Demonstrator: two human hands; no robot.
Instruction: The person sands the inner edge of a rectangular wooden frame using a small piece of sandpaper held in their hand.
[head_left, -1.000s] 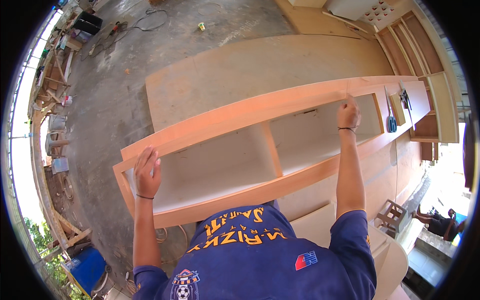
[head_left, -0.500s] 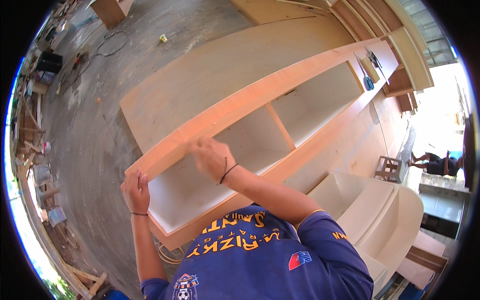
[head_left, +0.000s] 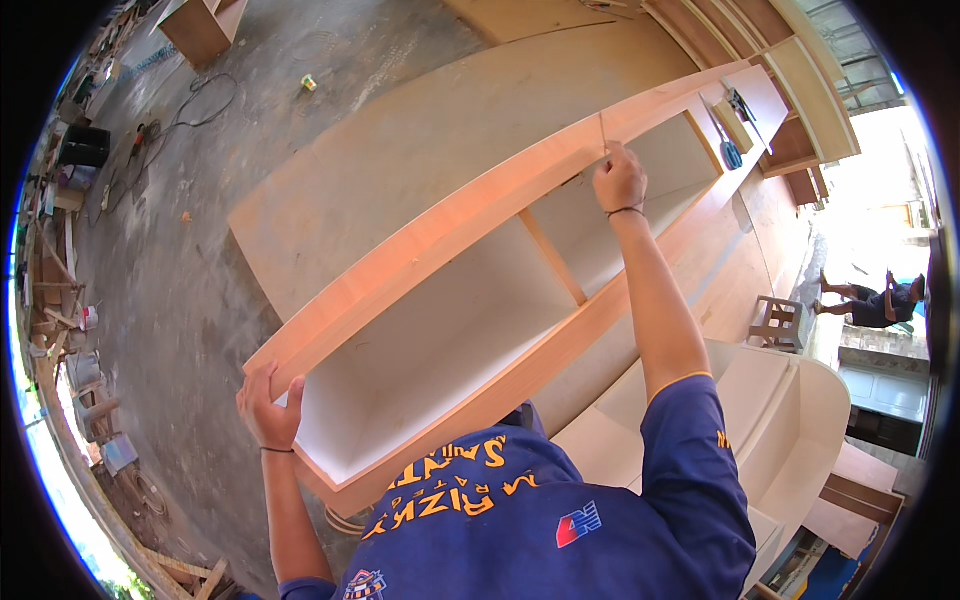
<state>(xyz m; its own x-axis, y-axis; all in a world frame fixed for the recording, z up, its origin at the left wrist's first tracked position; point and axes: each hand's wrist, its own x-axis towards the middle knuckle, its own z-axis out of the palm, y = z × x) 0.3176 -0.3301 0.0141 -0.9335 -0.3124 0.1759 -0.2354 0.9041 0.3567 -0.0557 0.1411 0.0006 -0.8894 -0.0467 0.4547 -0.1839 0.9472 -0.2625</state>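
A long wooden cabinet (head_left: 540,350) with a pinkish wood-grain frame and white-lined compartments lies in front of me, its open side up. My left hand (head_left: 268,408) holds its near left corner, fingers over the outer edge and thumb apart. My right hand (head_left: 620,180) is closed near the far long rail (head_left: 440,240), above the right compartment. A thin brown strip (head_left: 603,132) sticks up from its fingers across the rail; what it is exactly I cannot make out. On the cabinet's right end lie blue-handled scissors (head_left: 731,155) and a dark tool (head_left: 740,105).
A large brown board (head_left: 350,190) lies on the concrete floor (head_left: 160,270) beyond the cabinet. A cream curved cabinet (head_left: 770,430) stands at my right, near a small stool (head_left: 777,325). Wooden panels (head_left: 800,90) stand at far right. Another person (head_left: 885,300) is beyond the stool.
My right hand has moved far to the right and away along the rail, its arm now stretched out. My left hand stays at the cabinet's left corner, its thumb now spread further.
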